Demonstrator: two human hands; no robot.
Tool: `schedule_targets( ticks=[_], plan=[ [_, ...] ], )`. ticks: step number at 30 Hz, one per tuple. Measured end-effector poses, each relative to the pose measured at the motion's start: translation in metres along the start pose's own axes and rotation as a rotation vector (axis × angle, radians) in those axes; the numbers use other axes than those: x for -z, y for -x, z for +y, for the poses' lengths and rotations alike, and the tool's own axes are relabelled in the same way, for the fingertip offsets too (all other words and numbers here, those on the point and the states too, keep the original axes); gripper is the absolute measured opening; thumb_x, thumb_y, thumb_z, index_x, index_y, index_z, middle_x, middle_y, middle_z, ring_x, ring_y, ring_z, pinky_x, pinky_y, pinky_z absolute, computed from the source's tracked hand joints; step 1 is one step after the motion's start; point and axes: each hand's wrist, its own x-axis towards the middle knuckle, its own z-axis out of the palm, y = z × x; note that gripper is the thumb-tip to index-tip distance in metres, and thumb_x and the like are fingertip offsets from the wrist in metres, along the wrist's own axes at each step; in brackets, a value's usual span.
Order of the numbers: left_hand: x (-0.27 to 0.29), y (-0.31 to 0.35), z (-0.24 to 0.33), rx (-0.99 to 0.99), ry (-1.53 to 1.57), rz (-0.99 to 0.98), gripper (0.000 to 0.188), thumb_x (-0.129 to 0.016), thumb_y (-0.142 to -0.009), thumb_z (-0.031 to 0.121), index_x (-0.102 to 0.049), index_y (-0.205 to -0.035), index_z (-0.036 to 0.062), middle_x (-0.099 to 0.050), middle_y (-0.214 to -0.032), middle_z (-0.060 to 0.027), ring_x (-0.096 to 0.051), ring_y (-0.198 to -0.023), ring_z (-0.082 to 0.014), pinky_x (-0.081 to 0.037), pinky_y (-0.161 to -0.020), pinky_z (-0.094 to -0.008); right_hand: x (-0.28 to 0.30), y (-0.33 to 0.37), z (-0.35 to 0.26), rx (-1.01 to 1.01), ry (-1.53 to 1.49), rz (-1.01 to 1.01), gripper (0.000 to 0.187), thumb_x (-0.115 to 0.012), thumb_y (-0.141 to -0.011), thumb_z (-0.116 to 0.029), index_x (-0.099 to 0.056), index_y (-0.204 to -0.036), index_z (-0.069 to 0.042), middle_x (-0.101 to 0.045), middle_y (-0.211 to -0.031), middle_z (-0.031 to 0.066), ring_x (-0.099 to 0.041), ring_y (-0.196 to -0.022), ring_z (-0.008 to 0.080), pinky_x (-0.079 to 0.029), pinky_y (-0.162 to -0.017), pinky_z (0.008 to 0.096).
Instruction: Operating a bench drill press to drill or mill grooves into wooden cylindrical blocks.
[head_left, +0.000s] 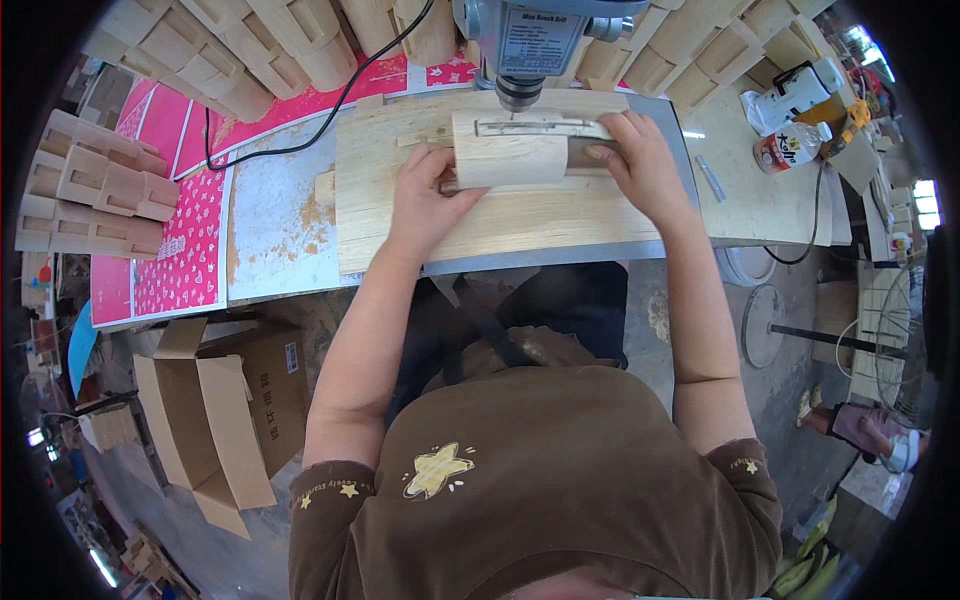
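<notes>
A pale, rounded wooden piece lies on a wooden board, below the chuck of a small bench drill. Along its far side runs a narrow metal-looking strip. My left hand is closed at the left end of the piece, thumb on the near side and fingers curled beside it. At the right end, my right hand grips with its fingers over the far corner and its thumb toward the piece. What lies under the fingers is partly hidden. The chuck appears just beyond the piece; whether they touch, I cannot tell.
Stacks of hollowed wooden pieces line the left and back. A black cable loops over the bench. To the right are a bottle and a marker. An open cardboard box stands on the floor at left.
</notes>
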Motion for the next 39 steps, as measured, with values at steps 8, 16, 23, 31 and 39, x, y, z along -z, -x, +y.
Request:
schedule_targets(
  ticks=[8, 16, 23, 31, 39],
  plan=[
    [0.078, 0.037, 0.006, -0.086, -0.081, -0.018, 0.029, -0.080, -0.061, 0.006, -0.062, -0.083, 0.0029, -0.052, -0.075, -0.0015, -0.050, -0.067, -0.0115, -0.044, -0.064, -0.0242, 0.010, 0.007, -0.013, -0.045, -0.084, -0.095, 0.026, -0.067, -0.076, -0.017, -0.058, -0.098, -0.007, -0.057, -0.089, 0.0062, -0.053, -0.090, 0.0271, -0.038, -0.080, 0.0377],
    [0.130, 0.050, 0.039, 0.114, 0.079, -0.072, 0.029, -0.079, -0.063, 0.002, -0.060, -0.084, 0.0029, -0.054, -0.077, 0.0023, -0.049, -0.067, -0.0049, -0.041, -0.061, -0.0196, 0.016, 0.020, -0.010, -0.037, -0.106, -0.107, 0.026, -0.068, -0.074, -0.014, -0.058, -0.097, -0.007, -0.057, -0.088, 0.0069, -0.052, -0.088, 0.0282, -0.038, -0.079, 0.0378],
    [0.128, 0.041, 0.056, 0.626, 0.388, 0.087, 0.023, -0.076, -0.076, 0.018, -0.061, -0.076, 0.0003, -0.055, -0.061, 0.0000, -0.044, -0.045, -0.0034, -0.035, -0.040, -0.0185, 0.019, 0.026, -0.023, -0.057, -0.148, -0.143, 0.027, -0.068, -0.073, -0.012, -0.058, -0.097, -0.006, -0.057, -0.088, 0.0077, -0.051, -0.088, 0.0293, -0.038, -0.078, 0.0386],
    [0.084, 0.032, 0.042, 0.850, 0.583, -0.043, 0.035, -0.073, -0.080, 0.031, -0.060, -0.073, -0.0002, -0.052, -0.057, -0.0008, -0.042, -0.042, -0.0050, -0.036, -0.039, -0.0205, 0.015, 0.023, -0.032, -0.043, -0.160, -0.115, 0.028, -0.068, -0.073, -0.012, -0.058, -0.098, -0.005, -0.057, -0.090, 0.0090, -0.051, -0.092, 0.0304, -0.040, -0.079, 0.0390],
    [0.024, 0.042, 0.028, 0.462, 0.394, -0.091, 0.055, -0.083, -0.066, 0.013, -0.056, -0.111, -0.0031, -0.063, -0.097, -0.0075, -0.060, -0.086, -0.0125, -0.050, -0.077, -0.0248, 0.002, 0.020, -0.028, -0.071, -0.134, -0.024, 0.032, -0.070, -0.071, -0.008, -0.058, -0.100, -0.002, -0.058, -0.092, 0.0126, -0.053, -0.088, 0.0325, -0.043, -0.077, 0.0384]
  ],
)
